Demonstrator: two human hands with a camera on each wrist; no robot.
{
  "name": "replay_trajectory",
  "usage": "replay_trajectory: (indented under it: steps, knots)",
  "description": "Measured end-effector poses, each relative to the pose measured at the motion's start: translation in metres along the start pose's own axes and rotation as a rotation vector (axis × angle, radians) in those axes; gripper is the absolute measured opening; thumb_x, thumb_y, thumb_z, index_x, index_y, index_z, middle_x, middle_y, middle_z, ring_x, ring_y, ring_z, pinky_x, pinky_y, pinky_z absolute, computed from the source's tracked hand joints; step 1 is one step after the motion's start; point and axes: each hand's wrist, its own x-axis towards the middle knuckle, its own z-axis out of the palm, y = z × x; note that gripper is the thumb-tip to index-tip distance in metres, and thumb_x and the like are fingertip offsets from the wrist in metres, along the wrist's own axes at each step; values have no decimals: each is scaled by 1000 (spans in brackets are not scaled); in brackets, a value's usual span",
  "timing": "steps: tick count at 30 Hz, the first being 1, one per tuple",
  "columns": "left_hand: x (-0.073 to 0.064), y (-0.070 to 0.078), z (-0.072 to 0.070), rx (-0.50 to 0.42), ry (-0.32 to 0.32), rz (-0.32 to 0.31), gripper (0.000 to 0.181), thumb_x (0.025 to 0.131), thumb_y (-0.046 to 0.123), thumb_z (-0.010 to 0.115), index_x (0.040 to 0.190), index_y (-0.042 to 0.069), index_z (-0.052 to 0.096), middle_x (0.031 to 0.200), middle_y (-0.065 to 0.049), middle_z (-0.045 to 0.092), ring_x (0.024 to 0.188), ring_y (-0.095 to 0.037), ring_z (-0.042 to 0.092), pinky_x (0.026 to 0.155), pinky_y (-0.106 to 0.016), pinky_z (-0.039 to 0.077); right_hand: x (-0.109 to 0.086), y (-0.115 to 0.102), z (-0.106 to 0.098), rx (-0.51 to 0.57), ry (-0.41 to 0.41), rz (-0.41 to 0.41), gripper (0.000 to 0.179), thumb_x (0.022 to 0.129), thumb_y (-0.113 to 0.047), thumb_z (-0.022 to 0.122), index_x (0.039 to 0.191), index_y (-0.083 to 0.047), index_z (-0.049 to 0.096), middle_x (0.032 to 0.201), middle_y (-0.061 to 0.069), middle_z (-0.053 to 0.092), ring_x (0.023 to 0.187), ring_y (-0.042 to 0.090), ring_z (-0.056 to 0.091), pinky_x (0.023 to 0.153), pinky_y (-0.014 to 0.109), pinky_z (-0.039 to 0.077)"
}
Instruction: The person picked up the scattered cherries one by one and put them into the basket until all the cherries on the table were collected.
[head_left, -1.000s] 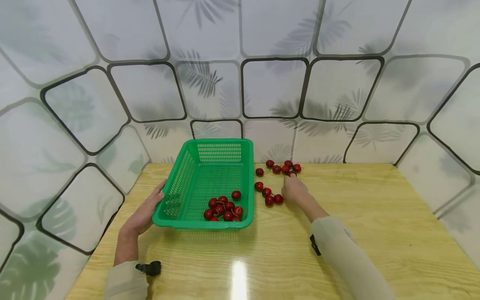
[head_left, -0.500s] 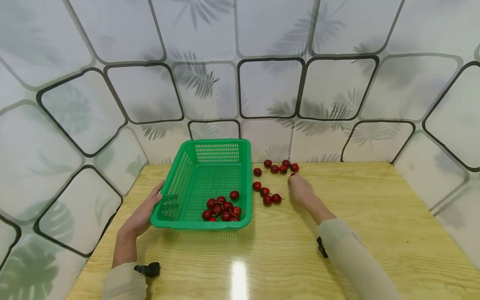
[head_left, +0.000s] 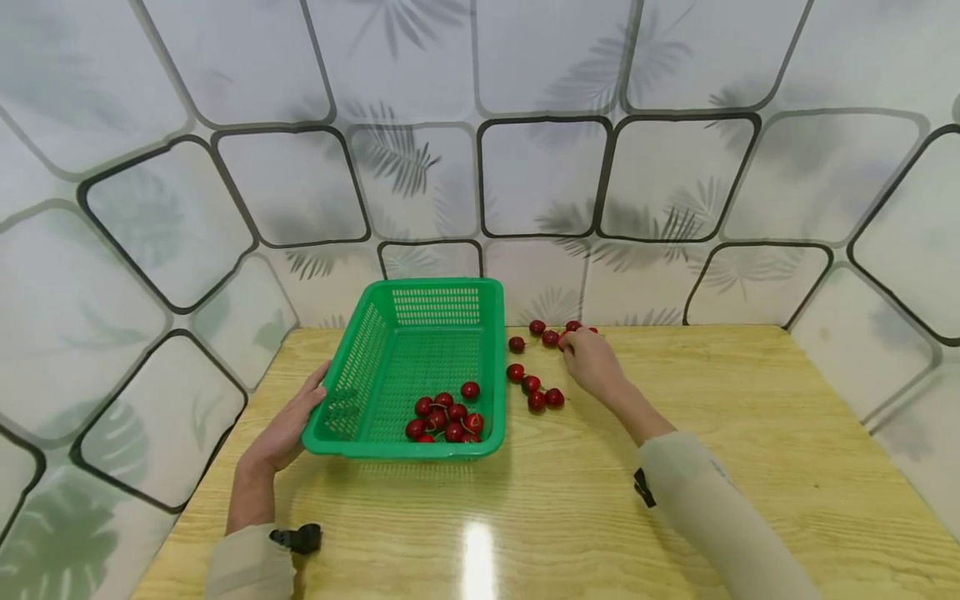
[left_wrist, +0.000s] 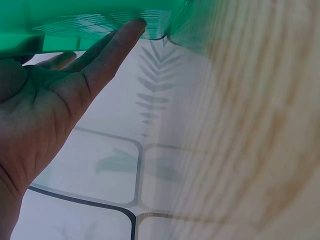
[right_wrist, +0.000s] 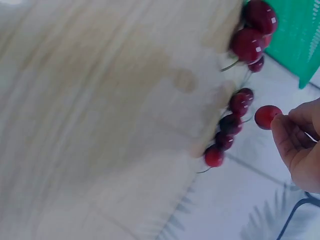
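Green, near the back-left corner of the table (head_left: pixel 750 433), the basket (head_left: pixel 420 358) sits against the left hand (head_left: pixel 285 427), fingers straight, presumably for steadiness, while the right hand (head_left: pixel 596 367) pinches 1 cherry (right_wrist: pixel 267 117) by the back edge.

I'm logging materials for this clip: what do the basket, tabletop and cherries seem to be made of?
Basket: probably plastic, slightly glossy; its thin slotted walls look moulded.
Tabletop: wood or wood-look laminate, glossy; pale grain, bright reflection.
Cherries: smooth and shiny, with stems and highlights; real fruit or imitations, I cannot tell.
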Motion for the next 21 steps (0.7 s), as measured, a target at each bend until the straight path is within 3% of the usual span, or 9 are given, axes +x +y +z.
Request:
replay_trajectory:
  steps: [10, 16, 21]
  knots:
    - [0, 2, 1, -6, -3, -1, 67, 111, 39, 23, 158, 14, -17, 160, -25, 1, 95, -12, 63, 84, -25, 51, 7, -37, -10, 107, 88, -57, 16, 94, 4, 59, 101, 8, 73, 99, 20, 70, 91, 35, 67, 77, 43, 55]
    - [-1, 2, 2, -22, -5, -5, 67, 111, 40, 23, 158, 16, -17, 158, -27, 5, 93, -12, 64, 83, -26, 51, 10, -61, -10, 128, 151, -163, 15, 92, 5, 63, 99, 6, 75, 96, 18, 72, 90, 34, 66, 78, 42, 54]
    - [-2, 1, 2, -24, -6, -4, 67, 111, 40, 23, 158, 17, -17, 159, -26, 2, 95, -12, 63, 84, -25, 51, 10, -83, -6, 142, 150, -257, 14, 89, 7, 67, 97, 4, 77, 92, 14, 74, 84, 28, 69, 72, 37, 56]
